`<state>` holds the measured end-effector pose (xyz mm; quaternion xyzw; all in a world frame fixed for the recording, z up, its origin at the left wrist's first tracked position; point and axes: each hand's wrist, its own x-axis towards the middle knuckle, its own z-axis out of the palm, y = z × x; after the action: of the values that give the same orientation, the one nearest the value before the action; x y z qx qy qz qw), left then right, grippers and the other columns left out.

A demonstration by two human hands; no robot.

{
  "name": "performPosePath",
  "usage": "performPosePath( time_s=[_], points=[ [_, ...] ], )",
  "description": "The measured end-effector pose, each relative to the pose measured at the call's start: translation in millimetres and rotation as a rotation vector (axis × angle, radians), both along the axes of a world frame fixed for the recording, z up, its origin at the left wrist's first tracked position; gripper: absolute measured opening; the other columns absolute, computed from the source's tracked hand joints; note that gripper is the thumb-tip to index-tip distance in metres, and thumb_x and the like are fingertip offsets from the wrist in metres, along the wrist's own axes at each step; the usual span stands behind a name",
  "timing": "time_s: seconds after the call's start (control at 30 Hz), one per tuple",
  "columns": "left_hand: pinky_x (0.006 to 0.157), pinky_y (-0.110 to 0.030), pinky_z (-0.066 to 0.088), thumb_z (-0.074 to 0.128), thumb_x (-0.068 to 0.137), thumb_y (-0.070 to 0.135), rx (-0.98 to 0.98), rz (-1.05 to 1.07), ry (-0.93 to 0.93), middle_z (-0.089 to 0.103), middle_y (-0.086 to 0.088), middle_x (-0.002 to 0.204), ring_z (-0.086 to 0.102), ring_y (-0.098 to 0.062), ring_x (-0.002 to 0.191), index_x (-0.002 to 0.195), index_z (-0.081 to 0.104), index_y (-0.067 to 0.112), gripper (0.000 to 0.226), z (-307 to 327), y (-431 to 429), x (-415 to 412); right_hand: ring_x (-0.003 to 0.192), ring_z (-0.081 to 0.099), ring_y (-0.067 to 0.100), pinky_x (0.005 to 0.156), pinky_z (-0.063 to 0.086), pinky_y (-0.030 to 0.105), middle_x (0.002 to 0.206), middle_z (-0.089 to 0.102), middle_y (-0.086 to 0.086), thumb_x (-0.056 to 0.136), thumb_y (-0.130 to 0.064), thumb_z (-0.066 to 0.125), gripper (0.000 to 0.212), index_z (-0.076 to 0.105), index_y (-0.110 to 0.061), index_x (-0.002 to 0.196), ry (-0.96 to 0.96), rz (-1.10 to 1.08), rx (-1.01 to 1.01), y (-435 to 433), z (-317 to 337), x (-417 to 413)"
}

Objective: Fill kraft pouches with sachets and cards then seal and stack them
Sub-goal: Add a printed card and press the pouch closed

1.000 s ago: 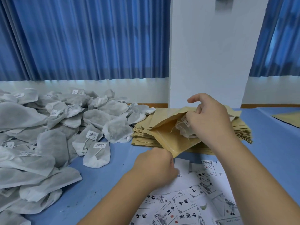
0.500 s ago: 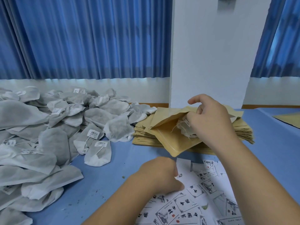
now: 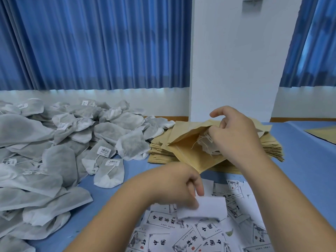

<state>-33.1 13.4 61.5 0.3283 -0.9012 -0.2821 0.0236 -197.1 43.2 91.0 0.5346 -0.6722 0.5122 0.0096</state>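
- The right hand holds a brown pouch at its open mouth. Its fingers curl on the paper, and one finger sticks up in the air.
- The pouch rests on a stack of flat pouches at the far side of the bench, near the white pillar.
- A white sachet with a string sits inside the pouch, right by the right fingers. I cannot tell if the fingers pinch the sachet too.
- The left hand pinches one white card by its left end. The card is lifted a little over the pile of cards at the near edge of the bench.
- The thing that counts now is this: the pouch mouth lies just past the left hand, farther from the person and a bit to the right. The mouth gapes toward the person, so you can look inside.
- The pouch is tilted, with one corner pointing down at the left hand.
- The card lies sideways, long side left to right. I think it needs to turn a bit to slide in beside the sachet.
- The left hand has the card, so it makes the trip. It is close to the pouch, and the right hand only needs to keep the mouth open.
- I think the sachet part is done for this pouch, and the card, the seal and the stacking are left.
- A big heap of sachets fills the left side of the bench.
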Motion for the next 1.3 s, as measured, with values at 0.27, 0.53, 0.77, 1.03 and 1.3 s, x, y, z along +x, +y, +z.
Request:
performPosePath(
  time_s=[0.27,0.53,0.77,1.03,1.3],
  points=[
    [0.066,-0.024,0.041,0.062,0.088,0.026,-0.671,0.329,0.407,0.052,0.012,0.09,0.05,-0.003,0.082,0.085,0.067,0.032,0.009,19.8,-10.0,13.4,0.058,0.051,0.014,0.057,0.046,0.034,0.056,0.051,-0.002,0.078,-0.009,0.052,0.032,0.057,-0.032,0.1,0.033,0.063,0.002,2.7,5.5,7.9],
    [0.048,-0.025,0.019,0.049,0.093,0.029,-0.857,0.247,0.103,0.041,0.005,0.087,0.046,-0.021,0.073,0.103,0.07,0.026,0.023,-16.0,-10.6,-10.5,0.052,0.047,0.001,0.047,0.037,0.007,0.055,0.049,-0.013,0.075,-0.002,0.051,0.042,0.057,-0.036,0.1,0.033,0.266,-0.049,8.9,9.8,16.6],
    [0.059,-0.027,0.036,0.043,0.092,0.024,-0.811,0.205,0.012,0.059,0.004,0.093,0.056,-0.022,0.081,0.095,0.063,0.021,0.02,-17.9,-14.6,-8.0,0.056,0.044,0.005,0.053,0.039,0.013,0.058,0.047,-0.01,0.076,-0.001,0.051,0.045,0.056,-0.041,0.098,0.125,0.369,-0.052,9.9,8.9,22.2],
    [0.054,-0.027,0.033,0.047,0.084,0.005,-0.716,0.1,-0.15,0.043,0.002,0.072,0.047,-0.022,0.067,0.088,0.056,0.023,0.02,-9.6,-0.2,-9.5,0.053,0.041,0.004,0.051,0.035,0.01,0.055,0.044,-0.012,0.078,0.0,0.049,0.045,0.057,-0.039,0.099,0.145,0.408,-0.079,11.2,8.8,22.6],
    [0.053,-0.027,0.031,0.046,0.085,0.003,-0.502,0.039,-0.26,0.041,0.009,0.07,0.044,-0.015,0.067,0.075,0.046,0.028,0.027,3.4,3.4,-4.5,0.053,0.041,0.005,0.052,0.037,0.011,0.055,0.043,-0.011,0.08,0.002,0.048,0.047,0.056,-0.041,0.099,0.126,0.427,-0.1,13.0,10.8,23.2]
  ],
)
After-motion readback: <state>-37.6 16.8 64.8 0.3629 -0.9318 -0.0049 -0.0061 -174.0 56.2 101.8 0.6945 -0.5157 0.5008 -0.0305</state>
